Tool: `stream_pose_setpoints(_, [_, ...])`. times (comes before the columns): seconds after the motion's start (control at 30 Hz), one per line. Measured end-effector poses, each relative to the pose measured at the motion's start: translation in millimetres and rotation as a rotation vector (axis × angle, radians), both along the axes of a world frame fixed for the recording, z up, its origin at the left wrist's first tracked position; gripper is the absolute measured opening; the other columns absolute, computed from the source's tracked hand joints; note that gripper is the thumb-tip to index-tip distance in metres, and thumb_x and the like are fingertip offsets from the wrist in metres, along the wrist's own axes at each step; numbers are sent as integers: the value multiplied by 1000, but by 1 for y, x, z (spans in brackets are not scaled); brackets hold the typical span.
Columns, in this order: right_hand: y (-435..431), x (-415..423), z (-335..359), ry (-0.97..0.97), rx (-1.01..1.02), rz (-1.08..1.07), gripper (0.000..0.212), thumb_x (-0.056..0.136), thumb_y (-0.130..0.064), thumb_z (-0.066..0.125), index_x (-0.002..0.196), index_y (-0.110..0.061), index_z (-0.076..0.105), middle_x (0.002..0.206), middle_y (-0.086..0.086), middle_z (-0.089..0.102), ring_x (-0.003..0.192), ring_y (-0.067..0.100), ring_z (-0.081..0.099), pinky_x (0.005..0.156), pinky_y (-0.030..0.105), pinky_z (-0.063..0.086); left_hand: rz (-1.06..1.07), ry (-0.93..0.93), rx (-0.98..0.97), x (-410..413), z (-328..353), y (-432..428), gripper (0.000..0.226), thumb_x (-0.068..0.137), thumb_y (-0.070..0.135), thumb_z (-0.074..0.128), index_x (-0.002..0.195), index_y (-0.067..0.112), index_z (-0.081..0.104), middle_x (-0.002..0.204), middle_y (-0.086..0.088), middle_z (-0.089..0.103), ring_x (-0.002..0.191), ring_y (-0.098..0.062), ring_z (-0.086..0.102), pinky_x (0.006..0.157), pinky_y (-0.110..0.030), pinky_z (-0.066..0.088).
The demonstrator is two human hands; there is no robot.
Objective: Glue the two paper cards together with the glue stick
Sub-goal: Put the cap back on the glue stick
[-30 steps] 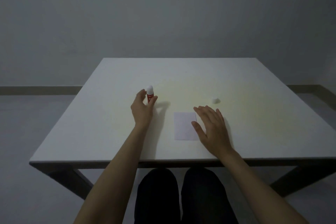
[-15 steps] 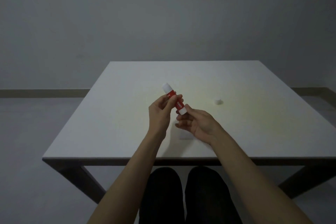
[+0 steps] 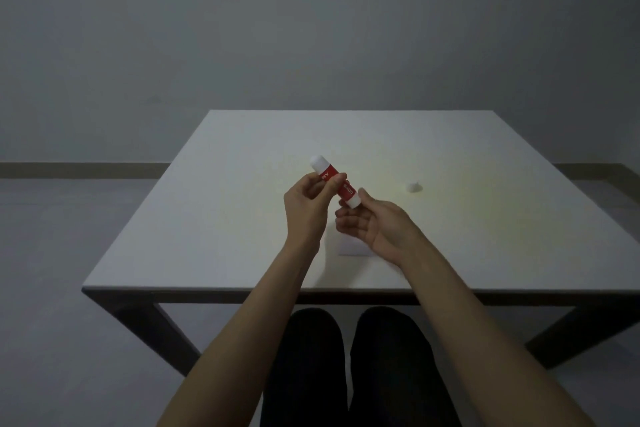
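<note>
left hand [image 3: 306, 206] pinches the glue stick [image 3: 334, 185] mid-barrel over the paper card [image 3: 353, 248] on the table [image 3: 225, 218], right hand [image 3: 375, 225] fingertips curl on its lower end, probably to twist it

White table [image 3: 242, 204]; grey wall [image 3: 311, 28]; grey floor [image 3: 52, 340]

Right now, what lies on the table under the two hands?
A white paper card lies flat on the table, partly covered by the right hand. Whether a second card lies beneath it is hidden.
</note>
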State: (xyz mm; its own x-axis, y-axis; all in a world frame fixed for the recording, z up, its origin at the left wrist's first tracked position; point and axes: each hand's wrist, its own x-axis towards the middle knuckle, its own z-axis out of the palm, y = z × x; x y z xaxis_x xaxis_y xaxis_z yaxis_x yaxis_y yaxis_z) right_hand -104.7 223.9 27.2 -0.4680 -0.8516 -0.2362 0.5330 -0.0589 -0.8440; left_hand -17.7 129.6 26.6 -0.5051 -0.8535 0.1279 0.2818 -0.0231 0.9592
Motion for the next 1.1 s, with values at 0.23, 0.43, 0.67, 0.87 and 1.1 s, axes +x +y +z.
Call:
stream_pose_setpoints(0.23, [6, 8, -39, 1634, 196, -541, 34, 80, -22, 72, 103, -3, 56, 89, 12, 69, 73, 24, 66, 66, 30, 54, 58, -61, -48, -9, -6, 11, 16, 71, 19, 79, 82, 13, 69, 77, 0, 72, 69, -3, 68, 65, -10, 51])
stream_pose_setpoints(0.43, [7, -7, -13, -38, 40, -23, 44, 98, -36, 38, 107, 2, 59, 70, 10, 73, 60, 20, 69, 56, 27, 56, 49, -89, -81, -10, -4, 8, 15, 70, 21, 80, 75, 16, 68, 73, 0, 71, 69, -9, 67, 67, -18, 51])
stream_pose_setpoints(0.67, [7, -6, -29, 1487, 189, -291, 36, 82, -33, 68, 102, -8, 51, 98, 8, 66, 83, 20, 63, 72, 30, 55, 131, -142, -76, -12, -8, 5, 15, 68, 28, 81, 74, 24, 68, 74, 4, 72, 69, -6, 68, 69, -19, 50])
stream_pose_setpoints(0.87, [6, -105, -44, 1576, 761, -218, 58, 95, -46, 37, 148, -25, 21, 159, 12, 11, 146, 32, 10, 117, 48, 11, 158, -222, -237, 5, -8, -5, 16, 69, 23, 81, 79, 24, 68, 72, 15, 71, 68, 6, 66, 65, -6, 49])
stream_pose_setpoints(1.1, [7, -138, -51, 1729, 778, -131, 41, 95, -12, 41, 136, -9, 44, 134, 18, 54, 123, 33, 47, 105, 41, 30, 179, -339, -351, 13, -6, -8, 19, 71, 22, 79, 89, 23, 72, 76, 16, 70, 78, 1, 66, 76, -17, 50])
